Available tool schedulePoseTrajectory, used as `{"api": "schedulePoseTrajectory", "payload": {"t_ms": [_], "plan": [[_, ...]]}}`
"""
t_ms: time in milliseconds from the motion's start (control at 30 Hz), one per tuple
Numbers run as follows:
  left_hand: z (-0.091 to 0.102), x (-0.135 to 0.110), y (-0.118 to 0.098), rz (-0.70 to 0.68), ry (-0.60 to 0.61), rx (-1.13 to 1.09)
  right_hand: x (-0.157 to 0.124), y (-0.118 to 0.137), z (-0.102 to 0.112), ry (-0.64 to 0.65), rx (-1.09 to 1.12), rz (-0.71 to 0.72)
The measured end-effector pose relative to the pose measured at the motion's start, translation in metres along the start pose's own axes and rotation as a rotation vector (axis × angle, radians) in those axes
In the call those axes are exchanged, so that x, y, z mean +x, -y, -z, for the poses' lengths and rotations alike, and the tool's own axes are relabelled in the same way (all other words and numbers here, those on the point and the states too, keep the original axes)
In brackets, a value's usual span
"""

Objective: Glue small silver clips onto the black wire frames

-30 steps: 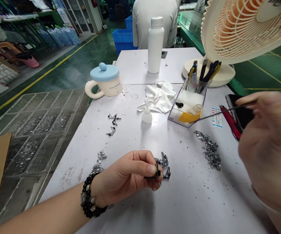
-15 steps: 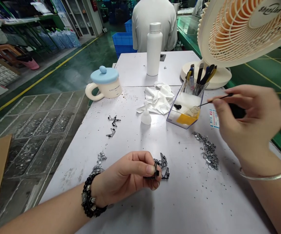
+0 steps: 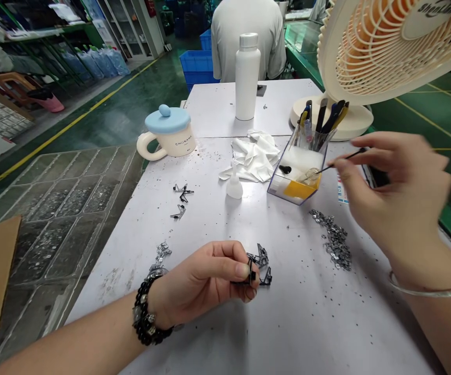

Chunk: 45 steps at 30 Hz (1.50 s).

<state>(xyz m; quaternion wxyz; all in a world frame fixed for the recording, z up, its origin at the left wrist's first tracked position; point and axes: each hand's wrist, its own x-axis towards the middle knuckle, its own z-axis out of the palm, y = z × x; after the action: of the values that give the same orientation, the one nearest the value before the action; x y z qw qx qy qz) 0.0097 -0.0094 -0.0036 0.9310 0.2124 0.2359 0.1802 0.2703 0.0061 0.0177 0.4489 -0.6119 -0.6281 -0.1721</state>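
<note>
Between thumb and fingers, my left hand [image 3: 213,273] pinches a small black plastic part [image 3: 251,272] above the table. Right behind it lie several similar dark parts [image 3: 263,256]. My right hand [image 3: 399,195] is closed on a thin dark stick [image 3: 346,156], held slantwise. The stick's far tip reaches into the front of a clear plastic box [image 3: 293,190], at a small round transparent dish [image 3: 310,176]. Pens and cutters [image 3: 329,120] stand in the back of that box. Under my right hand, a blue-and-white printed card [image 3: 341,191] is partly covered.
Small metal pieces lie in a pile [image 3: 334,239] at right and another [image 3: 162,253] at left. More black parts [image 3: 180,200], a dropper bottle [image 3: 233,185], crumpled cloth [image 3: 254,156], lidded mug [image 3: 168,133], white bottle [image 3: 247,78] and fan [image 3: 385,49] surround my hands. A person sits beyond the table.
My right hand has shifted slightly left along with the stick, whose tip has gone a little lower and further left at the dish. My left hand stays about where it was.
</note>
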Motion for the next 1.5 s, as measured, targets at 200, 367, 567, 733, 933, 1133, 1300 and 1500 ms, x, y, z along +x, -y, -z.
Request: {"api": "schedulePoseTrajectory", "payload": {"t_ms": [200, 367, 567, 733, 933, 1133, 1300, 1500], "plan": [[-0.004, -0.001, 0.000, -0.105, -0.099, 0.180, -0.006, 0.027, 0.017, 0.076, -0.032, 0.107], [-0.007, -0.002, 0.005, -0.319, -0.212, 0.401, -0.034, 0.070, 0.023, 0.526, 0.406, 0.112], [-0.004, -0.004, 0.007, -0.336, -0.209, 0.505, -0.046, 0.080, 0.019, 0.624, 0.537, 0.064], [-0.003, -0.005, 0.008, -0.351, -0.222, 0.572, -0.045, 0.080, 0.022, 0.542, 0.443, 0.186], [-0.005, -0.003, 0.009, -0.373, -0.267, 0.568, -0.048, 0.081, 0.020, 0.475, 0.323, 0.342], [-0.009, 0.000, 0.007, -0.245, -0.236, 0.357, -0.055, 0.076, 0.018, 0.376, 0.250, 0.478], [-0.009, 0.001, 0.004, -0.173, -0.232, 0.266, -0.059, 0.073, 0.018, 0.305, 0.264, 0.501], [-0.007, 0.002, 0.001, -0.136, -0.240, 0.175, -0.047, 0.071, 0.024, 0.362, 0.319, 0.323]]}}
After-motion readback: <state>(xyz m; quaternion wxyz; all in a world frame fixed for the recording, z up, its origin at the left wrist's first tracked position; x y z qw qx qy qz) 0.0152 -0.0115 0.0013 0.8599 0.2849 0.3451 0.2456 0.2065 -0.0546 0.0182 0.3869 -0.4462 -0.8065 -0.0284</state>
